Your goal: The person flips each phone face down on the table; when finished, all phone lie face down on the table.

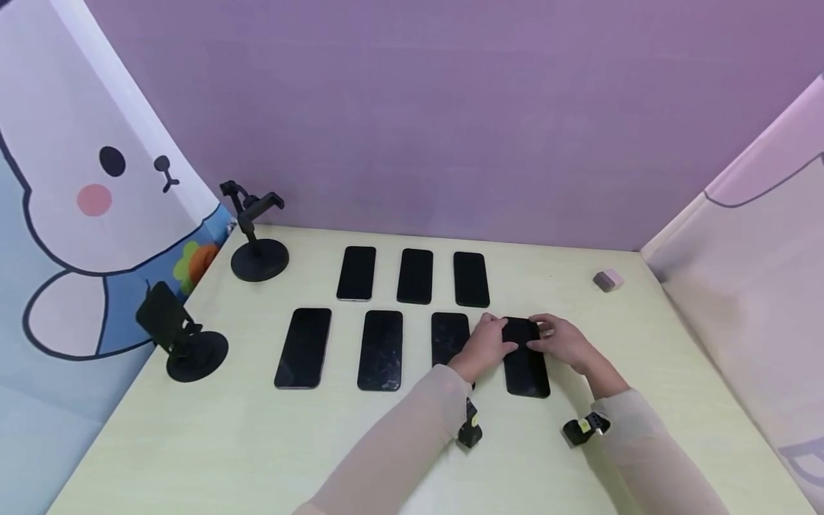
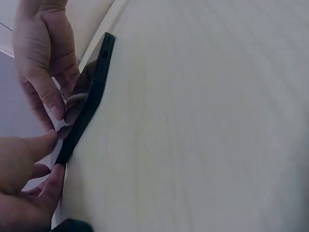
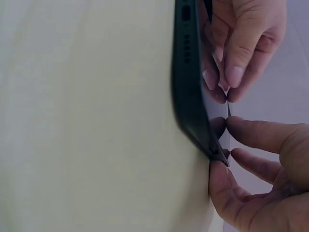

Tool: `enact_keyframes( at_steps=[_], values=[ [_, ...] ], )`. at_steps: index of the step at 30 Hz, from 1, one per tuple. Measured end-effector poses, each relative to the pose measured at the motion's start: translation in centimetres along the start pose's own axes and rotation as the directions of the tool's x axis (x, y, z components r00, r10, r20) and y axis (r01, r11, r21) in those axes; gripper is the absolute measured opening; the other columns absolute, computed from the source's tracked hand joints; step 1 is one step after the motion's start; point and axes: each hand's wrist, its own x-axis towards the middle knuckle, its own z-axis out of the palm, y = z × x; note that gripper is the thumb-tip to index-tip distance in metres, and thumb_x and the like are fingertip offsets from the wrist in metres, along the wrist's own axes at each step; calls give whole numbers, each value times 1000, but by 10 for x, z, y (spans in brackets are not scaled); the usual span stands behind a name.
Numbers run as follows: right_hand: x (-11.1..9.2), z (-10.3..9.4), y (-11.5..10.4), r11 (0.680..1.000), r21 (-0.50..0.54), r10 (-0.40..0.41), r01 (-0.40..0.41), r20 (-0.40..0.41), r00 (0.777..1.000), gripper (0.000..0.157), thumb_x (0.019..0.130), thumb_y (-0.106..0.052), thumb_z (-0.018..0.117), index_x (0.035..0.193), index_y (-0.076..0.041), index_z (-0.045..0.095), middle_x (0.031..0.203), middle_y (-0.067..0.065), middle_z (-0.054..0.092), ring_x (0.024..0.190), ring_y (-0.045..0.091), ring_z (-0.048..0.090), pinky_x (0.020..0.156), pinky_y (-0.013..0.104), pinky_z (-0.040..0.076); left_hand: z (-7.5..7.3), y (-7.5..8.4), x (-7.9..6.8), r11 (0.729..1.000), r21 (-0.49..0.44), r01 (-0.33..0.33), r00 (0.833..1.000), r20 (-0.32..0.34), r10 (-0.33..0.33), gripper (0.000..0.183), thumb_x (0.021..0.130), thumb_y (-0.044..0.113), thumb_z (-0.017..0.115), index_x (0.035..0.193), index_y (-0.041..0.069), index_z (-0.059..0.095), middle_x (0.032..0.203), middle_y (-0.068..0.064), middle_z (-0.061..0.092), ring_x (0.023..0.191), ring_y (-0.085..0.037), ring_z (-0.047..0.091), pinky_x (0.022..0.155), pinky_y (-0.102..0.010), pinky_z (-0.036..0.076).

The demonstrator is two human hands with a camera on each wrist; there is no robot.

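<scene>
One dark phone [image 1: 528, 373] between fingers [image 2: 31, 146] [image 3: 263, 134]

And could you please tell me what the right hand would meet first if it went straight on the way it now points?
The right hand would first meet the phone it is pinching; past that, the left hand looks roughly next in line, though depth is hard to judge.

The pale table [image 1: 193, 443] bore seven dark phones [image 1: 380, 350], two black stands [image 1: 260, 261] and apparently a small block [image 1: 608, 280].
</scene>
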Motion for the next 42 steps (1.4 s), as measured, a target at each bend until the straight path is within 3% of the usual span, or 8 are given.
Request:
enact_keyframes(
  at_steps=[10,17,22,28,31,34,38,42],
  values=[
    [1,-2,4,994,106,11,-8,-27,1000,57,85,-1,72,135,10,46,125,36,49,110,43,54,87,45,48,5,5,-2,998,67,16,1000,-9,-15,50,92,26,70,137,6,57,123,-5,50,111,-15,53,91,-19,42],
    [-5,-11,-6,979,195,-44,50,-37,998,57,87,-1,70,136,12,45,131,37,43,116,46,51,83,35,50,6,6,-1,997,79,-4,1000,1,4,45,94,25,67,133,4,59,122,-8,54,111,-15,54,93,-19,42],
    [-7,-17,-11,971,217,-92,98,-38,995,54,89,-2,67,136,13,45,133,36,44,117,46,50,83,32,51,8,6,-2,999,27,-24,1000,-14,25,43,96,24,64,134,5,59,121,-7,57,115,-13,51,95,-18,39],
    [-6,-20,-11,946,282,-148,157,-53,988,52,91,-3,65,137,13,45,131,33,46,108,28,57,81,28,51,9,4,-3,981,-157,-116,987,-126,96,37,94,17,67,128,3,64,117,-10,62,110,-16,57,94,-21,42],
    [-4,-19,-10,917,357,-174,177,-43,984,53,93,-2,62,138,15,41,131,33,44,101,15,59,81,28,52,10,4,-3,950,-276,-147,980,-172,102,38,92,14,68,128,3,64,100,-9,67,92,-15,60,83,-21,46],
    [-3,-17,-10,880,443,-187,171,-7,982,53,96,-1,59,140,17,35,133,34,40,100,10,59,83,30,53,11,5,-3,901,-415,-127,980,-194,49,39,92,14,69,130,5,63,88,-7,67,76,-9,58,71,-19,46],
    [-3,-15,-10,854,502,-187,138,48,981,53,99,-3,53,143,16,30,136,33,37,103,11,59,86,36,52,13,8,-4,778,-625,-62,984,-168,-57,40,93,14,68,132,11,62,97,-7,70,71,-8,62,63,-20,51],
    [-3,-13,-9,856,500,-199,133,82,977,50,103,-7,47,145,14,28,136,32,37,103,9,57,88,43,51,15,9,-3,650,-760,-15,984,-127,-126,39,94,15,66,134,14,62,112,-6,66,77,-11,65,61,-24,55]
  ],
)
